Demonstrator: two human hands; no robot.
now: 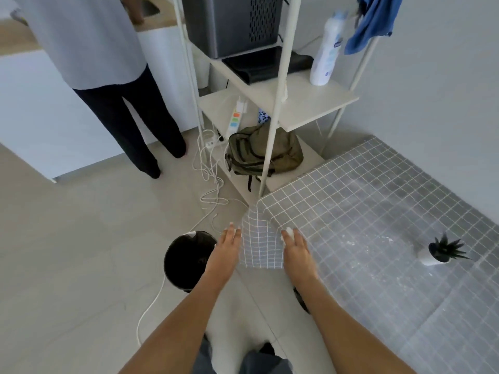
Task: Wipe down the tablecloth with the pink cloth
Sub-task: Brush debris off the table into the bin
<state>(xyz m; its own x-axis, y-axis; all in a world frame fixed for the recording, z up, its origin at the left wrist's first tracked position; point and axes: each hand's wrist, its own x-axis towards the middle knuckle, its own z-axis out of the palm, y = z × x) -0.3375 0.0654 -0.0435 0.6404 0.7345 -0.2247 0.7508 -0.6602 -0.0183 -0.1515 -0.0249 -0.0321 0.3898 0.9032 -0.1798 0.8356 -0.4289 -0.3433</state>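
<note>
The grey tablecloth (378,225) with a white grid covers the table on the right; pale crumbs or powder are scattered over it. Its near-left corner (259,244) hangs down off the table. My left hand (226,244) is stretched out with straight fingers beside that hanging corner, just left of it. My right hand (295,247) lies at the table's corner edge, fingers fairly straight, with a small white lump (289,232) at its fingertips. No pink cloth is in view.
A black bin (186,260) stands on the floor below my left hand. A small potted plant (437,252) sits on the table. A white shelf rack (278,103) holds a backpack (264,152), cables and a spray bottle (326,49). A person (108,76) stands at the back left.
</note>
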